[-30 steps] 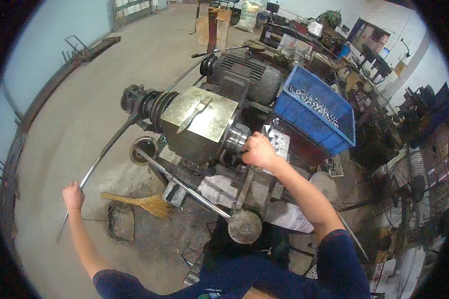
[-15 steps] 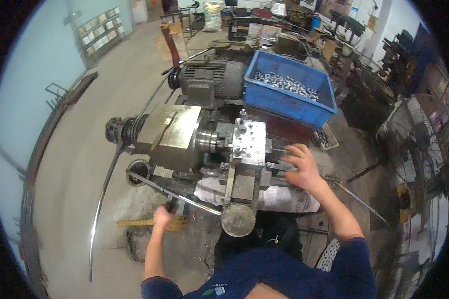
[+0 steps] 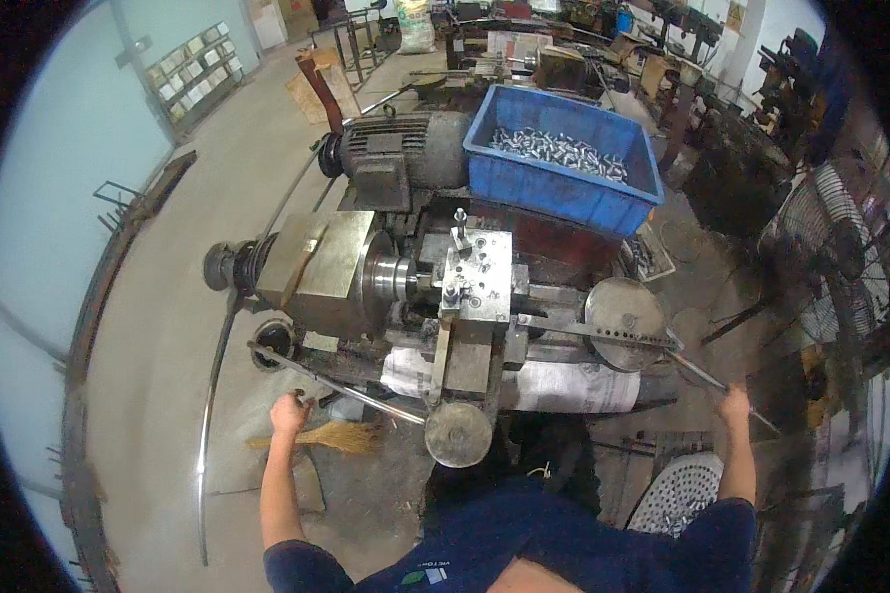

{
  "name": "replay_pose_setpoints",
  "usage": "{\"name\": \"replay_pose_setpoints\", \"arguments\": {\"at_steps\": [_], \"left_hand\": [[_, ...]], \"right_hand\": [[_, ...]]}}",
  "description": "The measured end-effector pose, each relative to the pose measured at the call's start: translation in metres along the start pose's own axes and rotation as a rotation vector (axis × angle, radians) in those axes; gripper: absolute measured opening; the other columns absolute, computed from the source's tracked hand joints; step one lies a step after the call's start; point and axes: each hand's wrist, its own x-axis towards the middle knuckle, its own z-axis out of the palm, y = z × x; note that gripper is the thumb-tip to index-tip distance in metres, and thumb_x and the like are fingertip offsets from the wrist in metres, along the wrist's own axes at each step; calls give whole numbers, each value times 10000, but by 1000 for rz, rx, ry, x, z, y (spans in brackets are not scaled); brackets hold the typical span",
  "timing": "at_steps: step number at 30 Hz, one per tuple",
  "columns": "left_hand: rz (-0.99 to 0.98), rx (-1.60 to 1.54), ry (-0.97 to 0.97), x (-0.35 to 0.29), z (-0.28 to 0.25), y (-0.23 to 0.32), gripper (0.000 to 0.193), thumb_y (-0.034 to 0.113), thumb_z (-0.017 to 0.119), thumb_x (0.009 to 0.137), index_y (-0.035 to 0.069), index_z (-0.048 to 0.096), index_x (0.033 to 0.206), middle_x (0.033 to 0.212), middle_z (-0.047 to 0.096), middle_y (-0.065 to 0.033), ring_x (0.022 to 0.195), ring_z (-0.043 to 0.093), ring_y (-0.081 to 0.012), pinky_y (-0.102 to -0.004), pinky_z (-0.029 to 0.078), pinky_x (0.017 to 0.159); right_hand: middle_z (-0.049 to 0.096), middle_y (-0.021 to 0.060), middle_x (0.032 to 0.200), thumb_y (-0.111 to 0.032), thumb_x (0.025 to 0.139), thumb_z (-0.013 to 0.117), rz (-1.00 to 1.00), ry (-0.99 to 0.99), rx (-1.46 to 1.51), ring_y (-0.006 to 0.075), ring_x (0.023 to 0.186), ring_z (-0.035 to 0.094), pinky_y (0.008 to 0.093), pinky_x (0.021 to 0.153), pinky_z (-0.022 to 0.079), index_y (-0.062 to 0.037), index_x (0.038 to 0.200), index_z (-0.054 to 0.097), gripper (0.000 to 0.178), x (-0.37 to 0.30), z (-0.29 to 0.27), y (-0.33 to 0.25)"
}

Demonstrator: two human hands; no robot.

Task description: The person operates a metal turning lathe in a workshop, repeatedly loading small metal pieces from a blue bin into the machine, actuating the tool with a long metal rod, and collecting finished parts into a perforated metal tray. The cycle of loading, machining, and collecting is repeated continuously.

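Observation:
My right hand (image 3: pixel 733 405) is closed around a long thin lever (image 3: pixel 697 372), which runs out from a round metal disc (image 3: pixel 627 314) on the right of a small lathe. To the left, my left hand (image 3: pixel 289 412) has its fingers curled in; what they hold, if anything, I cannot make out. It is below another steel lever (image 3: pixel 351 389) and apart from it. That lever reaches a round disc (image 3: pixel 458 435) at the front. A metal tool block (image 3: pixel 486 277) stands in the middle, close to the lathe's chuck (image 3: pixel 398 278).
A blue crate (image 3: pixel 564 193) of small metal parts stands behind, beside a motor (image 3: pixel 405 148). A brush (image 3: pixel 305 265) lies on the headstock cover (image 3: pixel 341 255). A straw broom (image 3: pixel 336 436) is on the floor. A perforated basin (image 3: pixel 667 484) holds metal pieces at lower right. A fan (image 3: pixel 825 237) stands right.
My right hand has moved from beside the tool block out to the right-hand lever and closed on it. My left hand has shifted left and slightly up. The right disc is now uncovered.

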Motion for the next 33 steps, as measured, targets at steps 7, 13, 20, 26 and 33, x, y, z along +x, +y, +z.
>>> {"name": "replay_pose_setpoints", "arguments": {"at_steps": [7, 13, 20, 26, 33], "left_hand": [[-281, -1011, 162, 0, -62, 35, 441, 365, 516, 872, -67, 577, 931, 655, 595, -135, 467, 571, -176, -255, 462, 416], [-362, -1276, 329, 26, -13, 64, 319, 284, 540, 835, -35, 546, 821, 640, 560, -76, 537, 575, -193, -302, 485, 438], [-284, -1094, 195, 50, 12, 20, 266, 262, 477, 867, 3, 475, 929, 745, 581, -100, 541, 604, -209, -334, 529, 437], [-275, -1202, 261, 40, -12, 58, 302, 257, 528, 795, -44, 532, 818, 647, 571, -106, 478, 568, -202, -303, 459, 386], [-383, -1061, 68, 26, -50, 74, 296, 222, 511, 821, -72, 496, 855, 637, 561, -136, 423, 570, -260, -325, 497, 356]], "right_hand": [[621, 179, 856, -215, 606, 635, 71, -179, 11, 344, 814, 601, 433, 722, 474, -54, 849, 611, 292, -78, 13, -6], [573, 140, 636, -123, 596, 579, 127, -316, 676, 249, 590, 571, 343, 542, 445, -1, 759, 572, 205, -197, -5, -75], [484, -4, 599, -105, 633, 568, 292, -495, 1195, 115, 529, 470, 255, 470, 363, -19, 755, 540, 152, -233, -21, -129], [529, 39, 591, -112, 616, 542, 203, -358, 1216, 151, 561, 497, 280, 512, 384, -9, 732, 583, 160, -244, 1, -126], [556, 157, 639, -143, 573, 604, -88, -154, 663, 319, 596, 542, 372, 559, 433, -15, 858, 597, 312, -203, 14, -71]]}}
